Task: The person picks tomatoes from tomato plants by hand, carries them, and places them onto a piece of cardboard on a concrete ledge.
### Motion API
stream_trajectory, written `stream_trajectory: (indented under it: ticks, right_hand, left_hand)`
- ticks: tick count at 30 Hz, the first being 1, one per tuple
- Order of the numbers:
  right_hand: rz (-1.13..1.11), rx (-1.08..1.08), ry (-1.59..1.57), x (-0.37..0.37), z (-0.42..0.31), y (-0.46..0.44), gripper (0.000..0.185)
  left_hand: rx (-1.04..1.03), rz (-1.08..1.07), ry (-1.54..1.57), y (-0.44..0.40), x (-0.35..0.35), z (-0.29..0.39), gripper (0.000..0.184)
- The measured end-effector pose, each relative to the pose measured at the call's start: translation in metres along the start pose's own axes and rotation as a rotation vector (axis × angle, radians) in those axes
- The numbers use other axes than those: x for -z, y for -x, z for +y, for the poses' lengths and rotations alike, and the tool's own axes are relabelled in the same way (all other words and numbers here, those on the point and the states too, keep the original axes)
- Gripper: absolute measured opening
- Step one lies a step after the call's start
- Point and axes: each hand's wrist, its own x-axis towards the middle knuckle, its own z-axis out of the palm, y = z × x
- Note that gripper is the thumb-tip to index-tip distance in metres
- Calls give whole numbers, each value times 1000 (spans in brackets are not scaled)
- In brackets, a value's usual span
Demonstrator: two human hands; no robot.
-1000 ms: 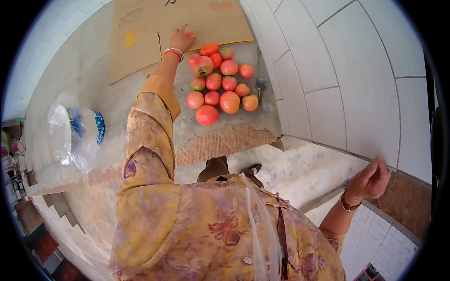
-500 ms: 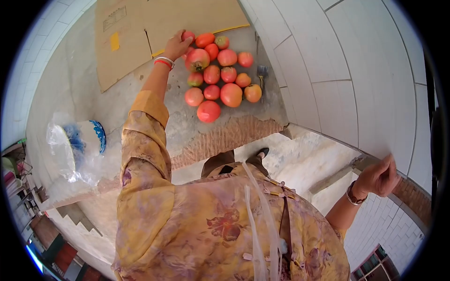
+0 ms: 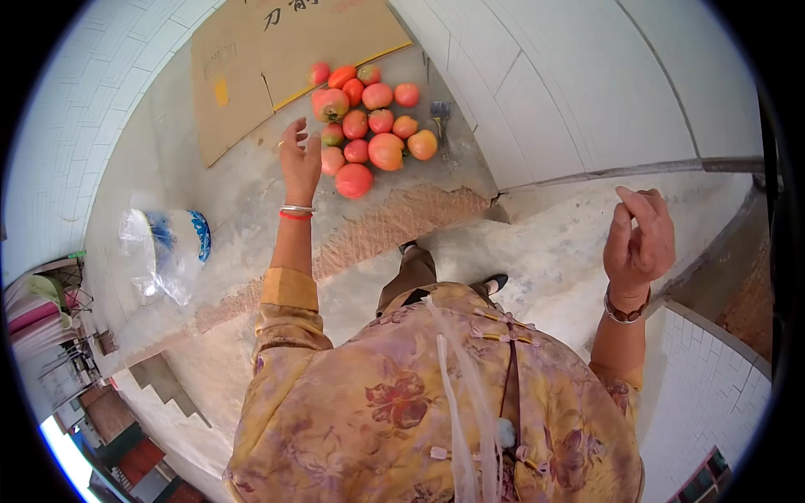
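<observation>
My left hand is over the concrete ledge, just left of a cluster of red, pink and orange tomatoes. Its fingers are apart and hold nothing. At the cluster's top left lies a pink tomato, close to the cardboard's yellow edge. A large tomato is nearest the ledge's broken front. My right hand is raised at the right, away from the tomatoes, with its fingers curled; whether anything is between them is hidden.
Flattened cardboard lies behind the tomatoes. A brush is at their right, near the tiled wall. On the left stands a blue and white container in clear plastic. The ledge has a rough front edge.
My left hand has let go of the pink tomato at the cluster's top left and drawn back toward me. My right hand has risen. The view has shifted.
</observation>
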Motion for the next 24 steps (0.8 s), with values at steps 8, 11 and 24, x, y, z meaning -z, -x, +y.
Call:
stream_trajectory:
  ticks: [8, 11, 24]
  right_hand:
    - [-296, -805, -177, 84, 43, 262, 28]
    - [-268, -1031, -100, 138, 47, 357, 21]
    - [91, -1406, 209, 297, 146, 512, 18]
  left_hand:
    - [73, -449, -90, 264, -71, 82, 25]
    - [37, -631, -81, 305, -125, 109, 23]
    - [-433, -986, -126, 290, -379, 278, 21]
